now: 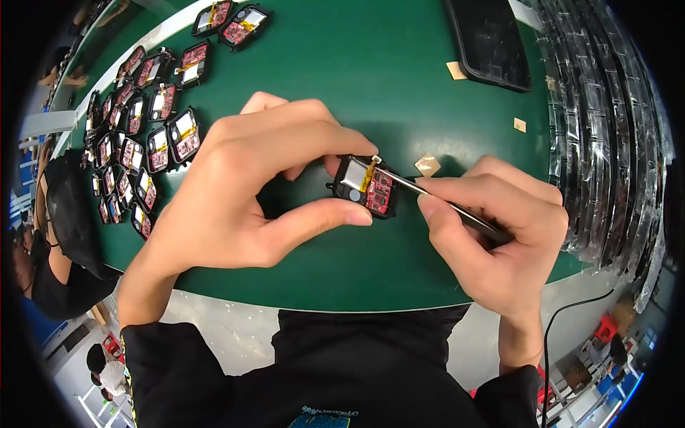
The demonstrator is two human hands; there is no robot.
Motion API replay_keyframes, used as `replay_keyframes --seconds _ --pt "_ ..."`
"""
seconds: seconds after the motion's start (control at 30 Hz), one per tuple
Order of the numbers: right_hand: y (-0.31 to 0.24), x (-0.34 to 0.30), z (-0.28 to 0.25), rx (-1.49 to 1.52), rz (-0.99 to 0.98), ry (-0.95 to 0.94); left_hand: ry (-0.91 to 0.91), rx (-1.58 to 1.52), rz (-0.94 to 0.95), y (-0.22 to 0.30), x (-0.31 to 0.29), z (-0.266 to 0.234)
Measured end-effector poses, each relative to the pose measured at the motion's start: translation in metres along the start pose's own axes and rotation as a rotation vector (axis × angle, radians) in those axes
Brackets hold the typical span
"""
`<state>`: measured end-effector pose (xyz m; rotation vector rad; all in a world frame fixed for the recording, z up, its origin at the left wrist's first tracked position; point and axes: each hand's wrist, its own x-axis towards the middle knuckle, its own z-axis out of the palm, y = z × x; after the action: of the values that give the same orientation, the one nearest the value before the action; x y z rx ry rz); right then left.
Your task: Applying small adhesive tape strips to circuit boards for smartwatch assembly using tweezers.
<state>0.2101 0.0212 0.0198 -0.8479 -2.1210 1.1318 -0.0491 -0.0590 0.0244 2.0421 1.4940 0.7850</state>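
Just above the green table (399, 278), my left hand (221, 207) grips a small open electronic device (379, 194) by its edges, thumb below and index finger above. Inside its black casing are a silver battery, a red circuit board and a yellow flex strip with a small white piece at the upper end. My right hand (531, 228) is closed around dark metal tweezers (404, 181). Their tips reach the device beside that white piece; whether they pinch it is too small to tell. A beige square sticker (427, 165) lies on the table near the tweezers.
Several similar open devices (163, 102) spread over the left side of the table. A dark phone-like slab (492, 43) lies at the far right, near more beige stickers (519, 125). Stacked clear plastic trays (599, 128) line the right edge. Another person's arm (61, 257) shows at left.
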Motion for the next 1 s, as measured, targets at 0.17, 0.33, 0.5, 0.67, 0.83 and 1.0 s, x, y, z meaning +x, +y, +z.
replay_keyframes --seconds 0.17,0.33,0.5,0.67,0.83,1.0 --pt "0.003 -0.002 0.004 -0.019 -0.014 0.020 0.003 0.003 0.012 -0.003 0.002 0.001" --pt "0.006 -0.003 0.004 -0.028 -0.077 0.038 -0.004 0.021 0.025 -0.002 0.002 -0.002" --pt "0.007 -0.004 0.002 -0.058 -0.127 0.049 -0.016 0.027 -0.005 0.000 0.003 -0.003" --pt "0.009 -0.008 0.006 -0.180 -0.209 0.114 -0.001 0.031 0.006 0.000 0.004 -0.002" --pt "0.007 -0.009 0.010 -0.230 -0.237 0.117 -0.025 0.058 0.001 0.001 0.004 -0.004" --pt "0.011 -0.008 0.011 -0.172 -0.249 0.108 -0.076 0.059 0.040 -0.006 0.006 -0.008"
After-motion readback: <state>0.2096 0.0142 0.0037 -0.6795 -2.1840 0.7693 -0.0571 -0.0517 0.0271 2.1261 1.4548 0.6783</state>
